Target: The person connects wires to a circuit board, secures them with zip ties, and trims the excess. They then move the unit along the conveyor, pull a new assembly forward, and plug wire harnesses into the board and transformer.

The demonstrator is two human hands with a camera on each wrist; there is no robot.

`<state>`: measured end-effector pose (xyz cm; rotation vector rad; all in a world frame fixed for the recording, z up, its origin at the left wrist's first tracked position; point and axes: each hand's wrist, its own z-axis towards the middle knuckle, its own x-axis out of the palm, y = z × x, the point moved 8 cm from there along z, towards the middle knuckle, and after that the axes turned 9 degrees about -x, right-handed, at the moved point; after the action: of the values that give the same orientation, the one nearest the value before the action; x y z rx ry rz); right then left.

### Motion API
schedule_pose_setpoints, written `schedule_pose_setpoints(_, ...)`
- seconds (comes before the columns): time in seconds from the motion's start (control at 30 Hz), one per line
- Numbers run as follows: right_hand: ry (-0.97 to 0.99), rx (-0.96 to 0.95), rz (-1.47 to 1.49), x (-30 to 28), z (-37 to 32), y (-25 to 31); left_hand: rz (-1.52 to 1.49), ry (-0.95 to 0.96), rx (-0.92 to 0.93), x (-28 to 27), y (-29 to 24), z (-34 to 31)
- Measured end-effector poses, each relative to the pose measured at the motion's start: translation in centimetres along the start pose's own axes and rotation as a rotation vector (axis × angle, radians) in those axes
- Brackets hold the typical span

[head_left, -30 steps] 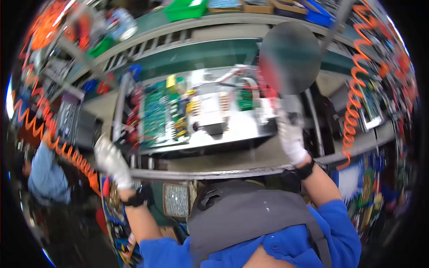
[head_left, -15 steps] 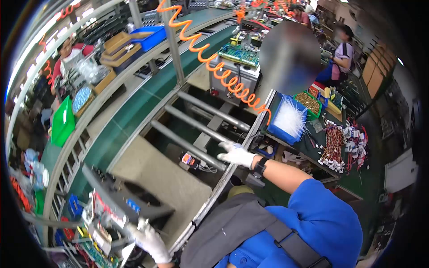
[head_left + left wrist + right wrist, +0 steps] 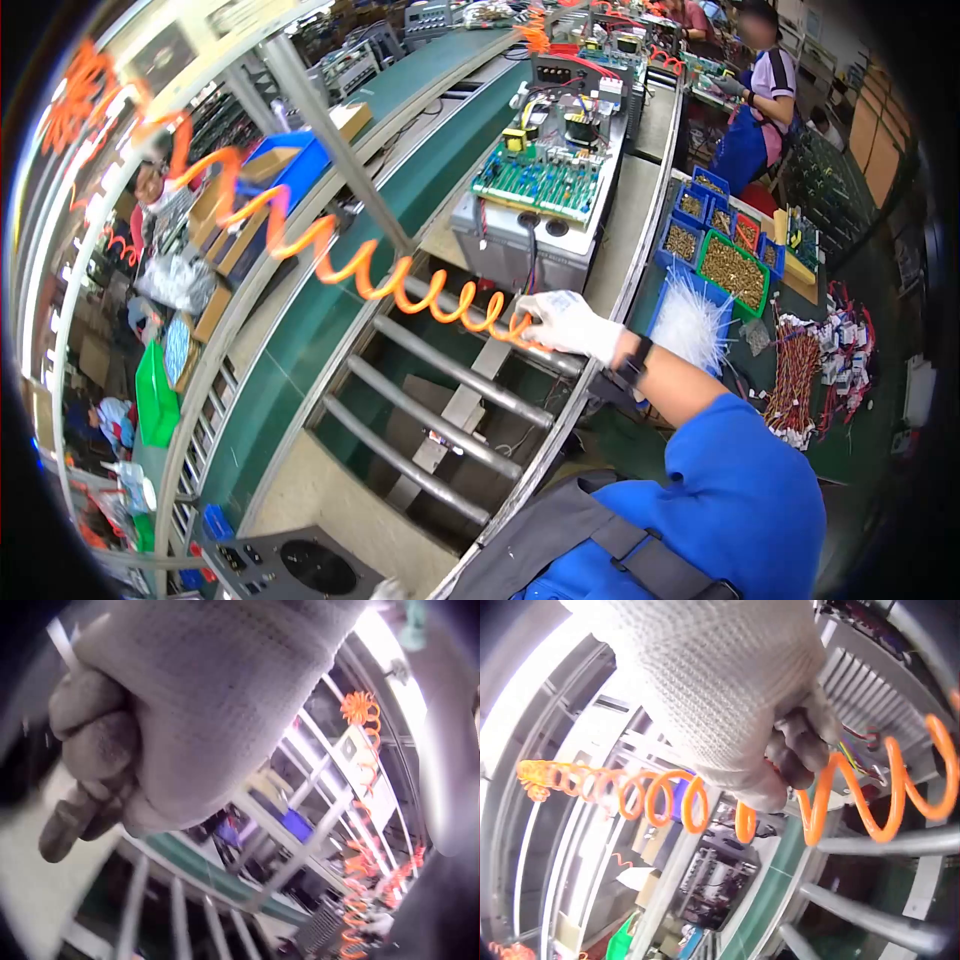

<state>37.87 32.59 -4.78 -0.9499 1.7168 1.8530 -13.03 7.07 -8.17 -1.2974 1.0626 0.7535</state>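
My right hand (image 3: 570, 325), in a white knit glove, is at the lower end of an orange coiled hose (image 3: 360, 275), over the metal rollers. In the right wrist view its fingers (image 3: 799, 754) curl at the coils and grip the hose. My left hand (image 3: 390, 592) is mostly cut off at the bottom edge of the head view, beside a black panel (image 3: 290, 565) with a round fan opening. In the left wrist view the gloved fingers (image 3: 97, 746) are bent and a thin white strip (image 3: 60, 641) shows beside them; I cannot tell whether they hold it.
Beyond the rollers (image 3: 450, 390) a metal unit (image 3: 520, 245) carries a green circuit board (image 3: 540, 180). To the right are a bin of white strips (image 3: 690, 325), trays of small parts (image 3: 735, 270) and bundled wires (image 3: 795, 370). A slanted post (image 3: 335, 140) stands left. Another person (image 3: 765, 95) is at the far right.
The head view has swung right, away from the opened unit with its circuit boards. My right hand has gone from open above the roller frame to gripping the orange hose.
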Motion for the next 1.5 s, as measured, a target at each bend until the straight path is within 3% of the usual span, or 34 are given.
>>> schedule_pose_setpoints(0.03, -0.154, -0.132, -0.139, -2.5, -1.4, 1.1, 0.215, 0.080, 0.122, 3.2, -4.9, 3.1)
schedule_pose_setpoints(0.07, -0.258, -0.251, -0.121, -4.7, -3.0, 1.2, 0.280, 0.406, 0.118, 11.4, -5.6, 9.5)
schedule_pose_setpoints(0.1, -0.377, -0.319, -0.078, -7.1, -5.1, 1.2, 0.136, 0.228, 0.219, 12.1, -12.3, 13.7)
schedule_pose_setpoints(0.17, -0.495, -0.260, -0.091, -12.4, -9.6, 1.1, 0.013, 0.149, 0.465, 16.1, -21.8, 20.5)
schedule_pose_setpoints(0.2, -0.572, -0.241, -0.175, -14.3, -12.0, 0.6, 0.138, 0.359, 0.457, 20.0, -25.6, 23.8)
schedule_pose_setpoints(0.27, -0.649, -0.066, -0.323, -16.2, -16.4, -2.0, 0.187, 0.367, 0.696, 25.9, -32.5, 28.8)
schedule_pose_setpoints(0.3, -0.654, -0.024, -0.314, -16.6, -18.4, -2.5, 0.241, 0.237, 0.855, 27.6, -35.9, 30.8)
schedule_pose_setpoints(0.33, -0.625, -0.132, -0.520, -16.5, -20.4, -0.9, 0.347, 0.337, 0.843, 27.7, -39.7, 32.5)
schedule_pose_setpoints(0.37, -0.696, -0.100, -0.411, -16.2, -22.1, -1.2, 0.261, 0.070, 0.825, 29.9, -41.5, 35.1)
schedule_pose_setpoints(0.4, -0.711, -0.006, -0.315, -15.5, -23.5, -2.3, 0.073, 0.014, 0.758, 31.1, -42.9, 37.8)
schedule_pose_setpoints(0.43, -0.727, 0.090, -0.211, -14.9, -24.6, -3.3, 0.514, 0.018, 0.769, 36.0, -43.5, 40.6)
schedule_pose_setpoints(0.47, -0.738, 0.103, -0.209, -14.7, -24.9, -3.3, 0.417, 0.012, 0.665, 35.3, -44.2, 41.8)
schedule_pose_setpoints(0.5, -0.726, 0.058, -0.235, -14.2, -24.9, -2.6, 0.323, 0.008, 0.557, 34.2, -44.3, 42.4)
schedule_pose_setpoints(0.63, -0.644, -0.041, -0.258, -13.3, -24.0, -0.3, 0.178, 0.030, 0.506, 29.0, -43.9, 40.5)
schedule_pose_setpoints(0.7, -0.658, -0.080, -0.245, -13.5, -23.8, 0.2, 0.337, 0.122, 0.567, 29.0, -44.1, 39.2)
schedule_pose_setpoints(0.73, -0.681, -0.093, -0.247, -13.9, -24.0, 0.1, 0.221, 0.113, 0.709, 33.1, -42.4, 39.8)
schedule_pose_setpoints(0.77, -0.702, -0.106, -0.250, -14.3, -24.4, 0.0, 0.217, 0.108, 0.693, 33.5, -42.0, 39.4)
schedule_pose_setpoints(0.83, -0.705, -0.100, -0.245, -14.4, -25.1, -0.7, 0.114, -0.179, 0.577, 31.8, -41.0, 39.3)
schedule_pose_setpoints(0.87, -0.747, -0.049, -0.145, -14.3, -25.8, -2.0, 0.119, -0.186, 0.562, 31.4, -40.4, 39.1)
schedule_pose_setpoints(0.97, -0.799, -0.009, -0.016, -14.3, -26.6, -3.6, 0.051, -0.040, 0.432, 31.2, -37.1, 38.2)
schedule_pose_setpoints(1.0, -0.841, 0.017, 0.002, -14.5, -27.0, -4.0, 0.303, 0.117, 0.647, 31.4, -37.9, 36.8)
schedule_pose_setpoints(1.03, -0.880, 0.044, 0.017, -15.0, -27.3, -4.3, 0.437, 0.220, 0.560, 29.2, -38.0, 35.7)
schedule_pose_setpoints(1.1, -0.855, 0.009, 0.004, -15.6, -26.7, -3.8, 0.310, 0.191, 0.399, 26.5, -36.3, 34.3)
schedule_pose_setpoints(1.13, -0.861, -0.005, 0.010, -15.9, -26.6, -3.8, 0.305, 0.266, 0.341, 24.7, -35.9, 33.2)
schedule_pose_setpoints(1.23, -0.816, -0.033, 0.018, -16.6, -25.4, -4.3, 0.306, 0.187, 0.497, 23.2, -33.1, 30.3)
schedule_pose_setpoints(1.27, -0.819, -0.055, 0.070, -17.2, -25.2, -4.5, 0.429, 0.234, 0.475, 22.7, -32.7, 29.3)
schedule_pose_setpoints(1.3, -0.813, -0.074, 0.122, -17.2, -24.5, -4.5, 0.424, 0.168, 0.484, 22.5, -31.2, 28.5)
schedule_pose_setpoints(1.4, -0.814, -0.080, 0.207, -17.6, -22.0, -5.0, 0.369, 0.252, 0.307, 22.3, -26.1, 26.2)
schedule_pose_setpoints(1.5, -0.781, -0.115, 0.307, -18.6, -19.7, -6.7, 0.421, 0.194, 0.368, 19.6, -24.0, 22.6)
